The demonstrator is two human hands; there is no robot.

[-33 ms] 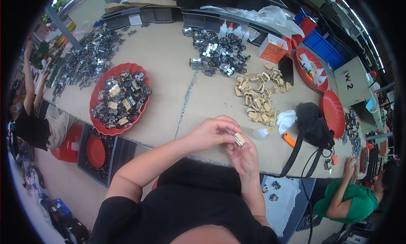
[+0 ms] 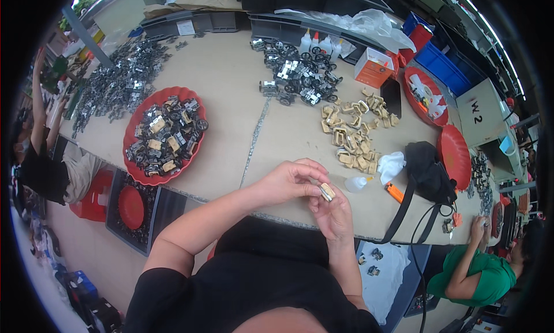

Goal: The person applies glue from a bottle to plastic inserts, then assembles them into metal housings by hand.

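Observation:
Above the table's near edge, a small beige part (image 2: 328, 191) with a silvery edge is between my two hands. My left hand (image 2: 291, 182) pinches it with thumb and forefinger. Closed round its lower side are the fingers of my right hand (image 2: 333, 216), partly hidden by the part. Just beyond my right hand stands a white squeeze bottle (image 2: 355, 184) with a yellow tip. A loose pile of similar beige parts (image 2: 353, 138) lies farther off. To the left, a red scalloped basin (image 2: 203, 138) holds black-and-silver wheeled pieces, some with beige parts on them.
Wheeled pieces (image 2: 300, 73) and glue bottles (image 2: 324, 44) stand at the back. An orange box (image 2: 372, 67), a phone (image 2: 391, 96), a crumpled tissue (image 2: 392, 165), an orange cutter (image 2: 395, 193) and a black bag (image 2: 428, 171) lie right. Two co-workers sit at the sides.
The beige part has turned very slightly between my fingers. Both hands stay in the same place.

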